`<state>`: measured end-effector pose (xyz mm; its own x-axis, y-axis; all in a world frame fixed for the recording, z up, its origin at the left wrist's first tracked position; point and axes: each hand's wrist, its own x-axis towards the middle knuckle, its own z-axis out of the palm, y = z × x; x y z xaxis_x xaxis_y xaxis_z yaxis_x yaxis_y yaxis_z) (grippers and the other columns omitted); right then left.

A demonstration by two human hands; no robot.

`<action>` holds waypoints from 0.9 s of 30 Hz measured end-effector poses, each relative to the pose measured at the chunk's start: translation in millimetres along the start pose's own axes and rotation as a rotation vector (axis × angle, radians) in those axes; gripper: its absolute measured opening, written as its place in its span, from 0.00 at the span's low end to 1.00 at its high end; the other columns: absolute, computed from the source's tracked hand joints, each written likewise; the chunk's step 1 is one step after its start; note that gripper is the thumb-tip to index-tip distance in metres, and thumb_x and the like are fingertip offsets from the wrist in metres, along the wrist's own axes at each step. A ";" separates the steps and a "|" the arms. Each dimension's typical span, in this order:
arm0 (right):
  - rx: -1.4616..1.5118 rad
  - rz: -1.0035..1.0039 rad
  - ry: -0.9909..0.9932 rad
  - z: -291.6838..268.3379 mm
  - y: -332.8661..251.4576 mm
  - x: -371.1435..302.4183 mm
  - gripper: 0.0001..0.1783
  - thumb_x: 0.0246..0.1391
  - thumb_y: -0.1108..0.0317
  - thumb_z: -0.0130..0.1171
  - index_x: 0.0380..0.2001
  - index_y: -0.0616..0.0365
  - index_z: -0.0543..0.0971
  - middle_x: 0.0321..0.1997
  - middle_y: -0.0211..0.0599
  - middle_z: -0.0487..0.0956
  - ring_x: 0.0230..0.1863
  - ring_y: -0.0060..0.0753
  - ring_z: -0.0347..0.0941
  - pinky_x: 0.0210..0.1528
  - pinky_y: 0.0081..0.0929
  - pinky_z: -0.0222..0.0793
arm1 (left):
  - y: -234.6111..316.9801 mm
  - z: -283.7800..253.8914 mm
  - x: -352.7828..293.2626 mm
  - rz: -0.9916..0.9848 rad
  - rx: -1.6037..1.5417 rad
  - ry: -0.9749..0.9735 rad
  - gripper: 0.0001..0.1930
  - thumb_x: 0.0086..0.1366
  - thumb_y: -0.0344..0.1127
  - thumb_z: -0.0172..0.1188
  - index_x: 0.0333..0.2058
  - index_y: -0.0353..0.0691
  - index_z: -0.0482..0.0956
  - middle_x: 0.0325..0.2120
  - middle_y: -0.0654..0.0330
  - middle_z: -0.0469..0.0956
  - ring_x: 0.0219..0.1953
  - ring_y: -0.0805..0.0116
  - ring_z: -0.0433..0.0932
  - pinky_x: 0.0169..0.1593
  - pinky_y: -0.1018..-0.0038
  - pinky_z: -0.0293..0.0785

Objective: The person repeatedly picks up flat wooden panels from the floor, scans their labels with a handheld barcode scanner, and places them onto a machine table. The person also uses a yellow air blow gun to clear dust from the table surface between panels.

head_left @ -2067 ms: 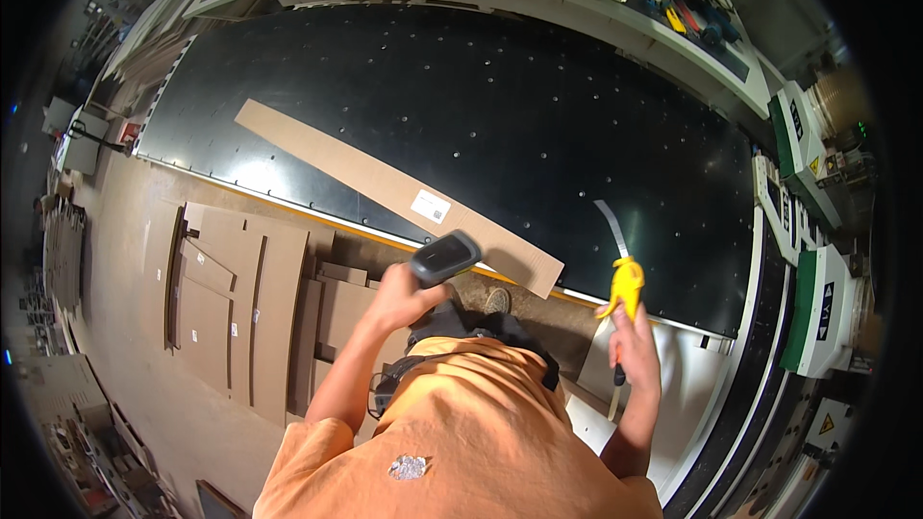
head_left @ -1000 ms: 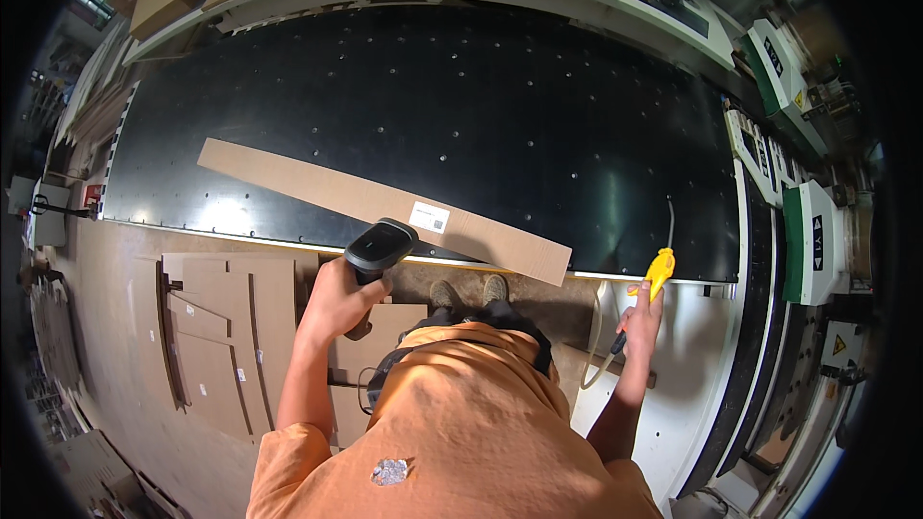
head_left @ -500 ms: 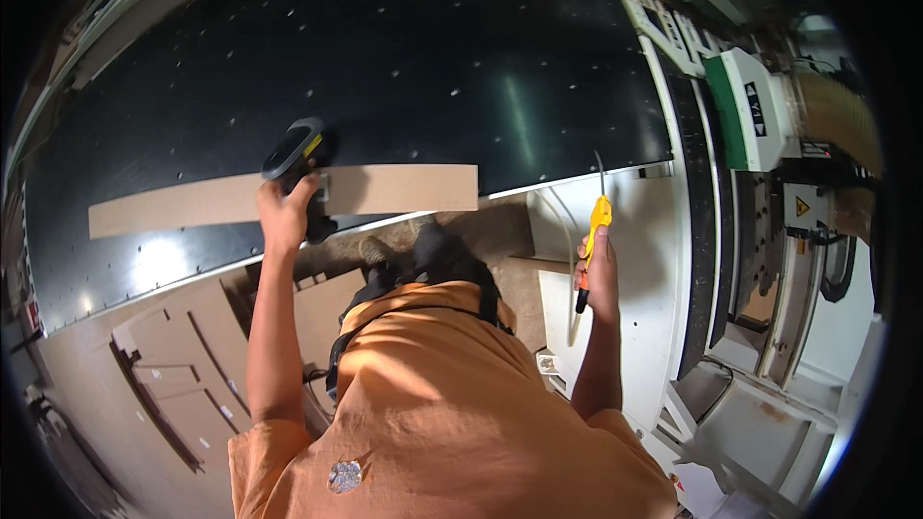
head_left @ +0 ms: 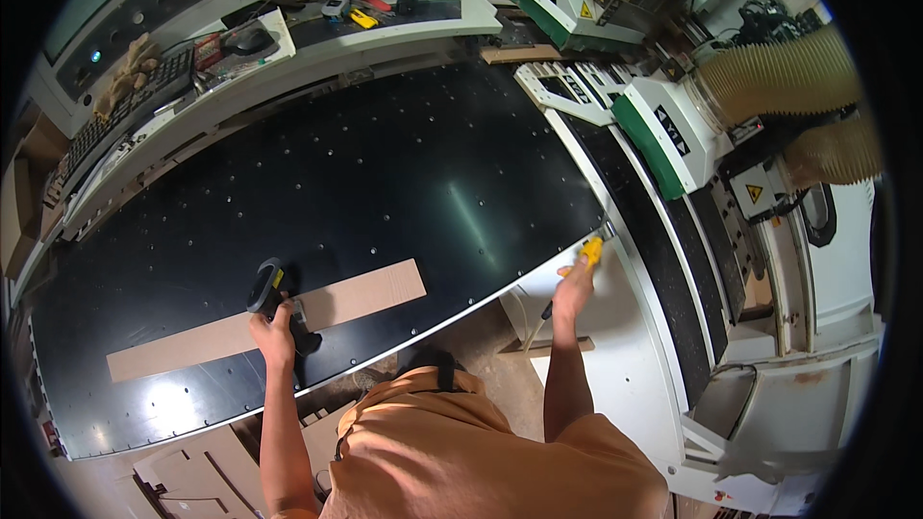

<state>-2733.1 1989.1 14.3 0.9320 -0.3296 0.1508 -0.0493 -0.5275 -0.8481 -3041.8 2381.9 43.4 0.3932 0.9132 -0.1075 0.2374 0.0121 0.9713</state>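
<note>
- Brown board (head_left: pixel 370 294) lies on the black table (head_left: pixel 336 183), under and to either side of your left hand (head_left: pixel 274 334), which hides part of its middle.
- Its long axis runs left to right, slanting away from you at the right end, roughly along the table's near edge.
- Your left fingers are wrapped round a dark scanner (head_left: pixel 265 286) above the board; I cannot tell whether they touch it.
- Your right hand (head_left: pixel 574 293) grasps a yellow air gun (head_left: pixel 592 250) near the table's near right corner, well apart from the board, so your left is nearer.
- Beyond the table you have a cluttered shelf (head_left: pixel 404 46); to your right stands a white and green machine (head_left: pixel 697 135).
</note>
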 end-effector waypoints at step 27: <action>0.044 -1.275 -0.525 277.8 -198.8 93.5 0.20 0.51 0.69 0.65 0.46 0.65 0.75 0.54 0.44 0.74 0.58 0.51 0.67 0.60 0.42 0.64 | 37.6 144.4 -17.9 -0.036 -0.200 0.016 0.12 0.56 0.31 0.66 0.38 0.32 0.80 0.29 0.66 0.77 0.31 0.77 0.73 0.38 0.76 0.71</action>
<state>-2536.3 2280.6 55.9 0.3488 0.6950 0.6288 0.9348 -0.2104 -0.2860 -2911.7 2307.2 51.2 0.3728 0.9171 -0.1412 0.0695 0.1241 0.9898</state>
